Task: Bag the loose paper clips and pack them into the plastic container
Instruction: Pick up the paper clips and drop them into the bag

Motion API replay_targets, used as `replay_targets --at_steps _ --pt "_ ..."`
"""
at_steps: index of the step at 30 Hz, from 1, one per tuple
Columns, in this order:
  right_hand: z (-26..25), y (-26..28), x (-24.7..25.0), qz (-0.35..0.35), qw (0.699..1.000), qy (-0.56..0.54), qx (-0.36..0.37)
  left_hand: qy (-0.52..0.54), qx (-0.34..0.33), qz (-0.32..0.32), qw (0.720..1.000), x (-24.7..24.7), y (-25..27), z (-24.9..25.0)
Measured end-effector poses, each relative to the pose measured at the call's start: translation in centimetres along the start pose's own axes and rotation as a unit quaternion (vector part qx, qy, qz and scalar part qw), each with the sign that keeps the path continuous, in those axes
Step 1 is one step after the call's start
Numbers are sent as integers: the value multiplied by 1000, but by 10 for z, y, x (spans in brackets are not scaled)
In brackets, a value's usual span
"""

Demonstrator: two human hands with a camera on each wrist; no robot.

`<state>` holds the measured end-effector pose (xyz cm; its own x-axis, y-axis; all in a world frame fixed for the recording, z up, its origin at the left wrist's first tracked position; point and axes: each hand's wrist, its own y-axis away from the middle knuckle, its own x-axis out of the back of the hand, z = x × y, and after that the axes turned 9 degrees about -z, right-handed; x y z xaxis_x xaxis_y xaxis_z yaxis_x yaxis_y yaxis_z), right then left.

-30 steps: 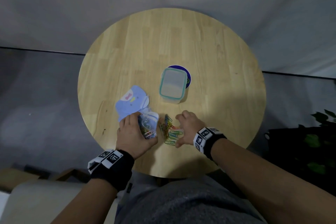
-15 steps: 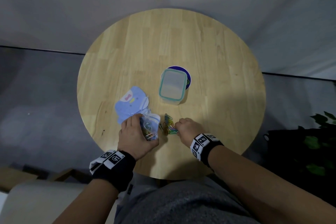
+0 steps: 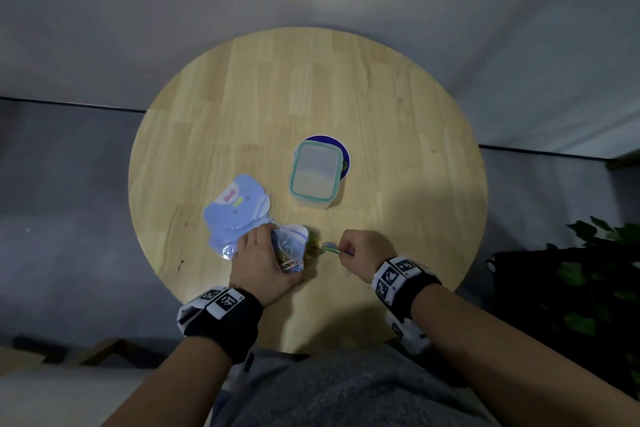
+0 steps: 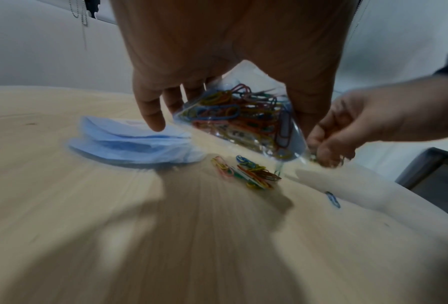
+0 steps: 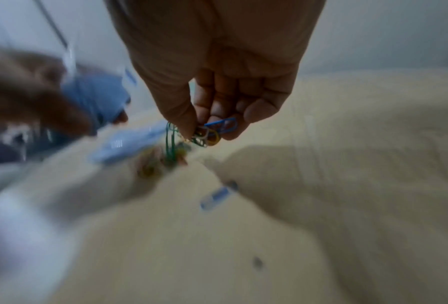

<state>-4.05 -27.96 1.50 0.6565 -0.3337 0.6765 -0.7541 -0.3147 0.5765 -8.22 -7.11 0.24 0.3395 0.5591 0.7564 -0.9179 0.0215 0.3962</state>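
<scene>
My left hand (image 3: 263, 260) grips a clear plastic bag (image 3: 289, 248) (image 4: 243, 119) partly filled with coloured paper clips, held just above the round wooden table (image 3: 398, 114). My right hand (image 3: 360, 250) (image 5: 212, 115) pinches a small bunch of clips (image 5: 207, 131) (image 3: 330, 247), lifted off the table beside the bag's mouth. A small pile of loose clips (image 4: 246, 172) (image 3: 313, 246) lies on the table under the bag, and one blue clip (image 4: 332, 198) lies apart. The plastic container (image 3: 315, 173), lid on with a teal rim, stands beyond the hands.
A stack of light blue bear-shaped bags (image 3: 235, 208) (image 4: 134, 144) lies left of the container, partly under my left hand. A dark blue round disc (image 3: 343, 154) shows under the container. A dark plant (image 3: 602, 274) stands off the table at right.
My right hand has closed on a bunch of clips from the pile and lifted them toward the bag. The loose pile has shrunk. My left hand keeps holding the bag.
</scene>
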Motion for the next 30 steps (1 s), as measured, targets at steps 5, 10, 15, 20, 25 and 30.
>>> replay_targets --at_steps 5,10,15,20,25,30 --pt "-21 12 43 38 986 -162 9 -23 -51 23 998 2 -8 14" --pt "-47 19 93 -51 994 -99 4 -64 -133 51 988 9 -19 40" --pt "-66 8 116 -91 995 8 -32 -54 -185 86 977 12 -25 65" --pt "-83 4 122 -27 999 -17 -13 5 -156 99 983 10 -26 75" --pt "-87 8 106 21 996 -76 48 101 -101 110 984 12 -25 79" --pt "-80 22 101 -17 988 -93 123 126 -68 111 984 17 -24 71"
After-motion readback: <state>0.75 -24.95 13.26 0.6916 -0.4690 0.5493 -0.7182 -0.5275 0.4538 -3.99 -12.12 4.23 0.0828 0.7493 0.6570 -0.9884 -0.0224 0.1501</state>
